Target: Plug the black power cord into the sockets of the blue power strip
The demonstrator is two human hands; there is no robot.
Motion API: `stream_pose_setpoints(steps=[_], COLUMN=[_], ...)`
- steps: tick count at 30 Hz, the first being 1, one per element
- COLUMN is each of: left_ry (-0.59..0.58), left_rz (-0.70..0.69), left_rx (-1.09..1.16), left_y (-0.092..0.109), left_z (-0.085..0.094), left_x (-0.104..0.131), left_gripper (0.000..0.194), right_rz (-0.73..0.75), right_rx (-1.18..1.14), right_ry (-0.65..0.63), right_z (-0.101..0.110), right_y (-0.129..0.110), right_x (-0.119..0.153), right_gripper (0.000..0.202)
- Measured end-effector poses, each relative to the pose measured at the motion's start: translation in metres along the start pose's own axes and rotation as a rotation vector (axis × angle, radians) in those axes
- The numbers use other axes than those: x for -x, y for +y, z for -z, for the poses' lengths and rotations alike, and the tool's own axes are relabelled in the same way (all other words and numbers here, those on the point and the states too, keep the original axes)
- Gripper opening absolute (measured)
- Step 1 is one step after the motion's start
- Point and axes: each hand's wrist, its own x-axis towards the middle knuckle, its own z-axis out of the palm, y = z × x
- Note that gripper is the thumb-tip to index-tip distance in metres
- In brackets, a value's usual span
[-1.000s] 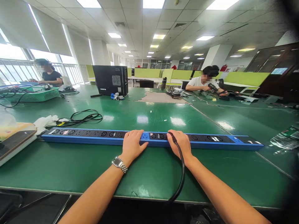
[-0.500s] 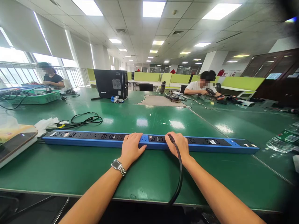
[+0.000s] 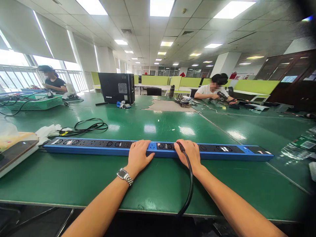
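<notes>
A long blue power strip (image 3: 93,150) with a black socket face lies across the green table (image 3: 98,184). My left hand (image 3: 139,154) wraps over it left of the middle, thumb along its near side, with a watch (image 3: 124,176) on the wrist. Just right of the middle, my right hand (image 3: 189,154) rests on the strip, its fingers closed around the end of a thick black cable (image 3: 190,181). The cable curves down over the table's front edge. My right hand hides the plug end.
Coiled black cable (image 3: 92,125), a phone (image 3: 17,153) and white tissue (image 3: 49,133) lie at left. Behind are a green basket (image 3: 37,103), a computer case (image 3: 117,88) and gloves (image 3: 123,105). A bottle (image 3: 302,144) lies at right. Two people sit farther back.
</notes>
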Motion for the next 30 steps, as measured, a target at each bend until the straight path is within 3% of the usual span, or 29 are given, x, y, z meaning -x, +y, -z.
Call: stream_pose_setpoints(steps=[5, 16, 23, 30], left_ry=[0.007, -0.003, 0.01, 0.015], left_rz=[-0.004, -0.002, -0.005, -0.002], left_rx=[0.003, 0.006, 0.019, 0.019], left_y=[0.0, 0.001, 0.0, 0.0], left_z=[0.0, 0.001, 0.001, 0.0], left_x=[0.0, 0.002, 0.002, 0.002], left_gripper=[0.042, 0.043, 0.043, 0.043], right_rz=[0.01, -0.1, 0.026, -0.033], right_rx=[-0.028, -0.046, 0.036, -0.087], right_ry=[0.052, -0.075, -0.108, 0.103], right_z=[0.001, 0.005, 0.012, -0.008], right_y=[-0.001, -0.006, -0.003, 0.0], right_x=[0.008, -0.001, -0.004, 0.013], right_gripper=[0.033, 0.033, 0.03, 0.043])
